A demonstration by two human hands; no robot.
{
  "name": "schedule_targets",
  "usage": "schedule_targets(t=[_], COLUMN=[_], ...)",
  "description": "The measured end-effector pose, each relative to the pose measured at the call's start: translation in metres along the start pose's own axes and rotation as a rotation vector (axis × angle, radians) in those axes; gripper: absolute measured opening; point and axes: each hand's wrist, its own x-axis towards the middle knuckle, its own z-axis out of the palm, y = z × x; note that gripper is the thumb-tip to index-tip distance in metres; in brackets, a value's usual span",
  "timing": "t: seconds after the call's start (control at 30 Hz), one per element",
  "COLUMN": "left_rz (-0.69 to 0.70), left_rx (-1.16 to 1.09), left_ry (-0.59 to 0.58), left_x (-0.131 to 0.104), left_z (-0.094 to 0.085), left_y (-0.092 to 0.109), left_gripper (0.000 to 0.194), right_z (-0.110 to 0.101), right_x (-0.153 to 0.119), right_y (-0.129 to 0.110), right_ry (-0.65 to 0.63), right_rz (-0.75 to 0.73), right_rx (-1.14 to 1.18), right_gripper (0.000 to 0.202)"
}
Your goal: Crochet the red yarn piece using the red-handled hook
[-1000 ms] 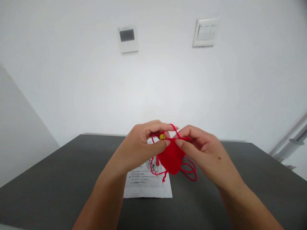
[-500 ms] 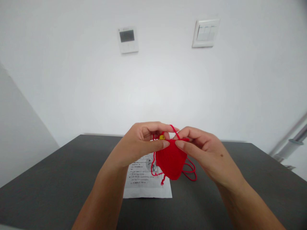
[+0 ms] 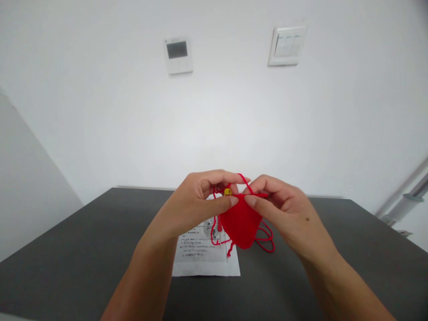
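Observation:
A red yarn piece, knitted or crocheted, hangs between my hands above the table. My left hand pinches its upper left edge between thumb and fingers, and red yarn loops over the raised index fingertip. With thumb and fingers, my right hand grips the upper right edge. A thin red strand or rod runs along the top edge into the right fingers; which it is I cannot tell. A small round yellow piece with a dark mark sits by the left fingers. Loose yarn tails dangle below.
A printed sheet of paper lies on the dark table beneath the hands. Red yarn loops show beside the work on the right. Behind the table is a white wall with a panel and a switch plate.
The red piece and both pinches have shifted very slightly to the right, and the piece's lower end has risen a little. Both hands keep their grip.

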Motion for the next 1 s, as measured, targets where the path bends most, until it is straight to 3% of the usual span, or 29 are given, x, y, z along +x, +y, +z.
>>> schedule_targets(t=[0.37,0.77,1.0], left_rz=[0.019,0.002,0.001], left_rx=[0.065,0.213,0.184], left_ry=[0.002,0.063,0.052], left_x=[-0.0019,-0.0025,-0.0034], left_z=[-0.0047,-0.0009,0.0001], left_y=[-0.0044,-0.0019,-0.0021], left_gripper=[0.041,0.043,0.042], right_z=[-0.002,-0.0015,-0.0018], right_x=[0.002,0.0009,0.0011], right_y=[0.0022,0.0005,0.0019], right_ry=[0.037,0.039,0.038], right_rz=[-0.06,-0.043,-0.037], right_rx=[0.038,-0.059,-0.039], right_gripper=[0.011,0.01,0.011])
